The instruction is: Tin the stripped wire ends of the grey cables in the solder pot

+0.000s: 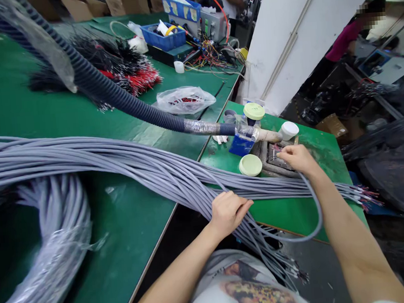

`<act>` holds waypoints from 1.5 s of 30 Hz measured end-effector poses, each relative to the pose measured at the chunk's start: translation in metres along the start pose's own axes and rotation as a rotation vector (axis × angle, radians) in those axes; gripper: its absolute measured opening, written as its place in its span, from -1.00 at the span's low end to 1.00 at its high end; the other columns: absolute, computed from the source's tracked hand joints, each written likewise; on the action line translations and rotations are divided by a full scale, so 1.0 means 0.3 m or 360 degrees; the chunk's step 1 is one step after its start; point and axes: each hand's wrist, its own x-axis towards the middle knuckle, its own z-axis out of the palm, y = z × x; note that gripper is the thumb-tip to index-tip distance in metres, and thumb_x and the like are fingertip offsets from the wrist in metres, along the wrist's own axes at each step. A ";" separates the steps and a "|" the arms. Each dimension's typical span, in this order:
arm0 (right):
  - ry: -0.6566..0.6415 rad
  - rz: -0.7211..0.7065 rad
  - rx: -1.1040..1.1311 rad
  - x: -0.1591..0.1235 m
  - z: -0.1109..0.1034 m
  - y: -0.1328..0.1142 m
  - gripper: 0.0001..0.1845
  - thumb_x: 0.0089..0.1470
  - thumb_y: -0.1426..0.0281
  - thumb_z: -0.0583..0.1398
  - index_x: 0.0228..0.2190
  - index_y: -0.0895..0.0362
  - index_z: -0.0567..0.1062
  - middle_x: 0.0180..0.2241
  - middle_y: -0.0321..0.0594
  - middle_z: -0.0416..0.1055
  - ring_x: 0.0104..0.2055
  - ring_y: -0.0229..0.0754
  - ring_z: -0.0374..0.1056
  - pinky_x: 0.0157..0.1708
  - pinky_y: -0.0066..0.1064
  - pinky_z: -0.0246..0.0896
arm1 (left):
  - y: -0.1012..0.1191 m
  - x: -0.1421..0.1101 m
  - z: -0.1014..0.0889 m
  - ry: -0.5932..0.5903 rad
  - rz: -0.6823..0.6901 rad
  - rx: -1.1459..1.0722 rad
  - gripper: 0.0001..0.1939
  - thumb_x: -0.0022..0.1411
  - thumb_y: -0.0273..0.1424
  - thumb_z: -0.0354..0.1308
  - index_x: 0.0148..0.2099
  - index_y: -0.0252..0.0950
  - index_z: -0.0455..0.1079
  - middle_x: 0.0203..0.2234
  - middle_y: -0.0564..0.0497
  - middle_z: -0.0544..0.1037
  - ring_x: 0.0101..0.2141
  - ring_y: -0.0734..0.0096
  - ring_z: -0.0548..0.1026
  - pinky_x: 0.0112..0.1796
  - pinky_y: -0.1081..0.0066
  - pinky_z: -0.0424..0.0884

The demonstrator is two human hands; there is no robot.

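A thick bundle of grey cables [147, 167] runs across the green tables and passes under my left hand [229, 212]. That hand is closed on grey cables at the near side of the bundle; its palm side is hidden. Farther right, my right hand [297, 158] pinches one grey cable near its end, over a small dirty metal pot [266, 166]. Thin wire tips stick out from the fingers above the pot. The held cable loops down below my right wrist and back toward the left hand. Stripped cable ends [360, 195] with coloured wires lie at the right.
A ribbed dark hose [125, 101] slants across to a nozzle beside the pot. Round lids and tubs [250, 165] and a blue box [241, 145] stand around it. A wrapped cable coil [57, 254] lies left. Black and red wires [113, 65] lie behind. A white pillar [277, 35] rises beyond.
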 end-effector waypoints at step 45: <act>-0.0308 -0.0181 -0.0183 0.041 0.106 -0.176 -0.74 -0.10 0.31 0.15 -0.69 0.18 0.41 -0.69 -0.34 0.19 -0.57 -0.33 0.08 -0.55 -0.44 -0.12 | -0.007 -0.005 0.013 0.0014 0.0076 0.0032 -0.90 0.19 -0.42 0.21 -0.37 -0.29 0.39 -0.61 0.09 0.46 -0.57 0.50 0.31 -0.47 0.39 0.07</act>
